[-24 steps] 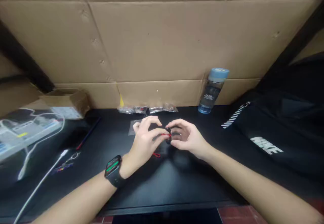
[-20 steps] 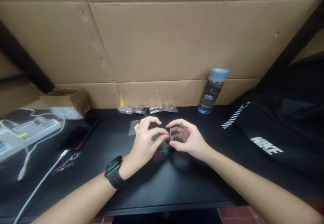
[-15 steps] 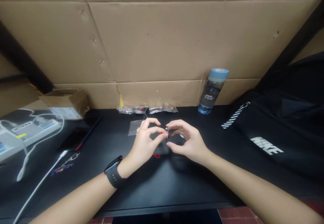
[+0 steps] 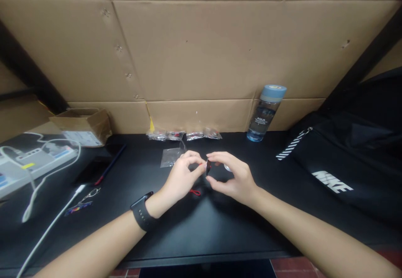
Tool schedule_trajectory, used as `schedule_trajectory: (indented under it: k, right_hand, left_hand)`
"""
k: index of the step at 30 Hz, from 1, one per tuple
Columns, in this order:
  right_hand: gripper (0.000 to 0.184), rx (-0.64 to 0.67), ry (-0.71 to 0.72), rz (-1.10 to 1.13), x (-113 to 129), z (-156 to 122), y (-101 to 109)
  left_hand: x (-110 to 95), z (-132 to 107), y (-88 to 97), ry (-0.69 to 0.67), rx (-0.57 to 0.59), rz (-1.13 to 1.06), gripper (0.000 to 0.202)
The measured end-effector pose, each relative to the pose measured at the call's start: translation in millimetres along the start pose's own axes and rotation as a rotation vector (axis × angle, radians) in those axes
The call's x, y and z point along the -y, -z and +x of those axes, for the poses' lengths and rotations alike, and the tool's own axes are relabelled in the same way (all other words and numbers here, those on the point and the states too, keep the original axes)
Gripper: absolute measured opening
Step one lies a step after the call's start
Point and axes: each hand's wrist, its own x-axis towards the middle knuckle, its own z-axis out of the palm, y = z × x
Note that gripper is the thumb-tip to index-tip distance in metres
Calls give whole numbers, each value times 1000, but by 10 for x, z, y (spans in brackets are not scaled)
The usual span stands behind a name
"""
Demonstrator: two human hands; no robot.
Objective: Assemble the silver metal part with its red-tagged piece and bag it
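Right now you have the dark disc (image 4: 207, 167) up between your two hands, above the middle of the worktop (image 4: 201, 236), turned nearly edge-on. Your left hand (image 4: 180, 177) is closed to a pinch, thumb and forefinger meeting on the disc's left side, where a bit of red shows. Your right hand (image 4: 237, 176) stands in a wide C, fingertip on the disc's upper rim and thumb at the lower, with the palm hollow. I'd judge the handling to be partway: the disc is out in the open and gripped from both sides, but not set down; how much is left on it I can't tell, as your fingers cover that left face. A red loop (image 4: 195, 192) shows just under your left hand, though whether it joins the disc isn't clear. Just behind that hand lies a clear plastic bag (image 4: 168, 158), and farther back four sealed packets (image 4: 194, 135) line the foot of the cardboard wall (image 4: 201, 52). For room, you have a broad stretch of worktop between your hands and its front edge (image 4: 201, 263). To your right, the bottle (image 4: 262, 114) and black bag (image 4: 339, 160) stand well apart from you; leftward, mind the white cable (image 4: 50, 230).
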Motion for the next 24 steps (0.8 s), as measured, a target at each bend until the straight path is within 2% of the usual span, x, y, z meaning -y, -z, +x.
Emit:
schedule_trajectory:
  k: [6,13,20,24]
  right_hand:
    - [48,-23,-56,9,34,6,-4]
    - [48,-27,-70,16,54,23,0]
    - [54,-41,-262,109,-18,-25,-39]
    - [50,-48,-356,197,-34,-23,-56]
  left_hand:
    - [-71,-10,23,-87,-43,257,18]
    - [-61,-16,3,-135,-10,283,23]
    - [-57,-33,22,-302,-46,540,18]
    - [-53,-29,39,-345,-30,590,18]
